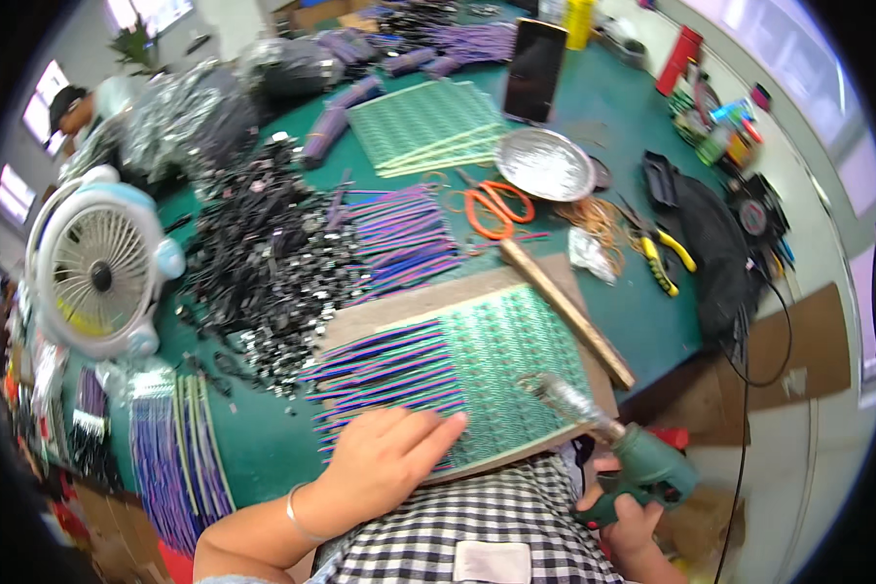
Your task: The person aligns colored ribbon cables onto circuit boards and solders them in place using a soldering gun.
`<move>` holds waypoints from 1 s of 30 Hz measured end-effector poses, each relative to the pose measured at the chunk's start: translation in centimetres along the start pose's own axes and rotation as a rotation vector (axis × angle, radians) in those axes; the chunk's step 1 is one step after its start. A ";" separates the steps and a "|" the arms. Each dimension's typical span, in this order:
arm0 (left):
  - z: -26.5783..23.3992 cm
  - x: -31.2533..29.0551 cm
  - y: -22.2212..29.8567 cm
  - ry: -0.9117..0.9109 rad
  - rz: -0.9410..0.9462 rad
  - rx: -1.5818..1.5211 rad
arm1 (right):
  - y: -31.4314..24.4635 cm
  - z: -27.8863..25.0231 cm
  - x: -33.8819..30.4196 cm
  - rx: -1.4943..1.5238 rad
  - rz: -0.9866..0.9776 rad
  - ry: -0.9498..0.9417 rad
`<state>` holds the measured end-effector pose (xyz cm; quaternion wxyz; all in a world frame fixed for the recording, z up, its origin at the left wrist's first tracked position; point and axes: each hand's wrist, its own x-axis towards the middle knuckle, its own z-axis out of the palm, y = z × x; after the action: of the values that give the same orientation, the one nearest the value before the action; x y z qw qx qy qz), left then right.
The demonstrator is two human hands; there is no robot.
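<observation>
Grasping the dark green heat gun (657, 465) with silvery metal nozzle (576, 404) in my right hand (633, 521) at lower right of the frame, I have my left hand (384, 456), its fingers unclenched, over the thin purple-blue strips (389, 375) beside the green patterned sheet (516, 365), lower centre.

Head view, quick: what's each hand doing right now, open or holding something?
Left hand: open, palm down over the thin purple-and-blue strips.
Right hand: closed, holding the dark-green, metal-nozzled heat gun.

No legible lettering, labels, numbers or signs anywhere.
</observation>
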<state>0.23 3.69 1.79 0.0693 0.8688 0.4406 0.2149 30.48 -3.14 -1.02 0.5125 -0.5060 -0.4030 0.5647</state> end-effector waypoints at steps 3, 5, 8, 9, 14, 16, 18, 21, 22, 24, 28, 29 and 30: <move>0.0 0.2 0.6 0.001 0.005 0.048 | -0.2 -1.4 -2.1 -0.084 0.031 -0.050; 0.5 0.1 0.7 0.019 -0.008 0.030 | -0.9 -2.0 -3.7 -0.141 0.134 -0.058; 1.2 0.6 1.1 0.036 0.014 -0.041 | -1.1 -1.1 -3.4 -0.269 0.066 -0.041; 1.6 0.4 1.1 0.034 0.009 -0.041 | -1.1 -1.0 -3.3 -0.268 0.081 -0.052; 2.1 -0.3 1.3 0.013 -0.055 -0.099 | -1.2 -1.0 -3.0 -0.263 0.151 -0.106; 2.2 -0.2 1.1 0.014 -0.058 -0.104 | -1.4 -0.9 -3.0 -0.268 0.184 -0.117; 2.3 -0.2 1.0 0.017 -0.063 -0.106 | -1.6 -0.9 -3.1 -0.271 0.215 -0.130; 2.1 -0.1 1.1 0.010 -0.058 -0.092 | -1.9 -0.8 -3.1 -0.275 0.253 -0.152; 2.1 0.0 1.1 0.005 -0.058 -0.089 | -2.0 -0.8 -3.0 -0.277 0.264 -0.158; 2.1 0.0 1.0 0.003 -0.057 -0.087 | -2.1 -0.7 -2.9 -0.280 0.286 -0.172; 2.2 -0.1 0.9 0.004 -0.069 -0.100 | -2.5 -0.6 -2.7 -0.288 0.334 -0.200; 2.3 -0.1 0.9 0.015 -0.072 -0.103 | -2.6 -0.6 -2.7 -0.290 0.347 -0.207; 2.3 -0.2 0.8 0.017 -0.073 -0.106 | -2.7 -0.6 -2.6 -0.292 0.359 -0.214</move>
<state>1.70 3.22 -0.09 0.1189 0.8454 0.4606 0.2427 31.39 -5.38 1.92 0.2797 -0.5756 -0.4360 0.6328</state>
